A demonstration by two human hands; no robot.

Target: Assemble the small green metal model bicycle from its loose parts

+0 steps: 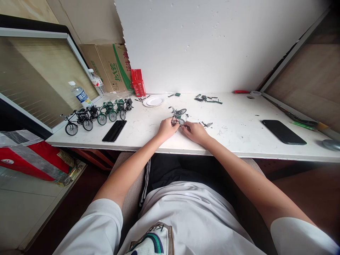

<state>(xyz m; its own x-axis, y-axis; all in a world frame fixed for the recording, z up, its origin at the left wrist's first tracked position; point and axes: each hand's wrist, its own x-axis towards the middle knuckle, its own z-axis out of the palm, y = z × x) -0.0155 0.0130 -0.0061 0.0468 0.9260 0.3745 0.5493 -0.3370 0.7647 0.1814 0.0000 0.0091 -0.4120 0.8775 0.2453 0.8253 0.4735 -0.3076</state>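
A small model bicycle (181, 112), dark with spoked wheels, is between my hands on the white table (138, 132). My left hand (168, 128) is closed on its near left side, fingers wrapped by a wheel. Beside it my right hand (195, 131) pinches at the near wheel's right edge; whatever sits in those fingertips is too small to name. Tiny dark bits lie just right of the bicycle, along with a small loose piece (206, 124) past my right hand. Parts of the bicycle are hidden behind my fingers.
Several finished-looking model bicycles (87, 124) stand at the left by a phone (114, 131) and bottles (79, 94). White plates (154, 101), a red box (138, 83) and green and black parts (208, 99) lie at the back. Another dark phone (283, 132) rests right.
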